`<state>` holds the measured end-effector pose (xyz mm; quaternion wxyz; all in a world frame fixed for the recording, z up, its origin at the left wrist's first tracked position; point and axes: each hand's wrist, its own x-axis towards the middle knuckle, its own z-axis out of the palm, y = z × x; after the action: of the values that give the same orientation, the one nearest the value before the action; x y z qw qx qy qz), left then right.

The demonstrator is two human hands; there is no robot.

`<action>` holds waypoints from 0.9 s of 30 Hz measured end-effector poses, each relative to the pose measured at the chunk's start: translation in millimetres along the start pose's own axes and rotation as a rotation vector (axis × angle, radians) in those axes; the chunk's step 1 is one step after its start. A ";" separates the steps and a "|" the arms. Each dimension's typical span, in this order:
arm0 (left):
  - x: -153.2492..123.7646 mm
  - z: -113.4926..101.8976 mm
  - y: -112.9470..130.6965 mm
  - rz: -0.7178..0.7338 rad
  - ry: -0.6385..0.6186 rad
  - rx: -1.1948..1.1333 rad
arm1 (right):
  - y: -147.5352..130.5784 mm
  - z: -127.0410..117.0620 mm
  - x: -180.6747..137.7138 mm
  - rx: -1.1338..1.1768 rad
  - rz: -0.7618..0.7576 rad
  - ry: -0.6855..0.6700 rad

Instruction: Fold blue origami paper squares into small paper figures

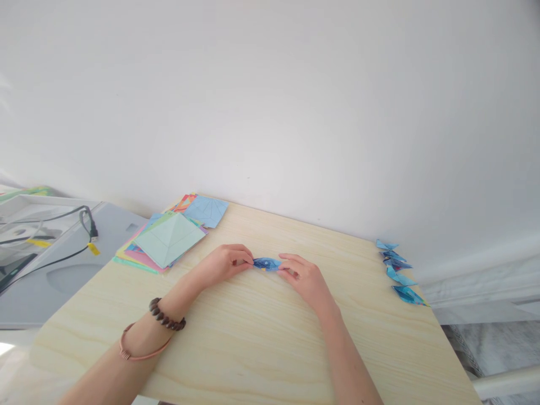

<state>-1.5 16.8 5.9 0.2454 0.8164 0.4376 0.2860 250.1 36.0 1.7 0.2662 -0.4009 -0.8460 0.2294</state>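
- Blue folded paper [266, 264]: centre of the frame, just below the middle, over the desk [257, 343]. Long axis runs roughly left-right. Can't tell if it rests on the wood or is slightly raised.
- Left hand [225, 262]: grip narrow, thumb and fingers pinched on the paper's left end.
- Right hand [306, 279]: grip narrow too, thumb and fingers on the right end. Paper spans the gap between the hands.
- Left wrist: dark bead bracelet [167, 320], plus a thin pink cord [145, 357] further down the arm, lower left of the frame.
- Right edge of the desk: four blue folded pieces [400, 275] in a column, close together, pointed ends.
- Left of centre: overlapping pile of coloured sheets, pale green sheet [171, 241] on top; light blue sheet [207, 210] with crease lines just behind it.
- Far left: grey surface beside the desk, with black cable [62, 259], yellow tag [93, 248].
- White wall [270, 112] fills the upper frame.
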 end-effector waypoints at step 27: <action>0.3 13.1 3.3 0.003 0.015 0.228 | -12.1 9.7 1.9 -0.193 -0.013 -0.010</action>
<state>9.4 13.5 -1.2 0.1470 0.8376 0.4679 0.2408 236.2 28.9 2.2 0.2235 -0.4182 -0.8680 0.1473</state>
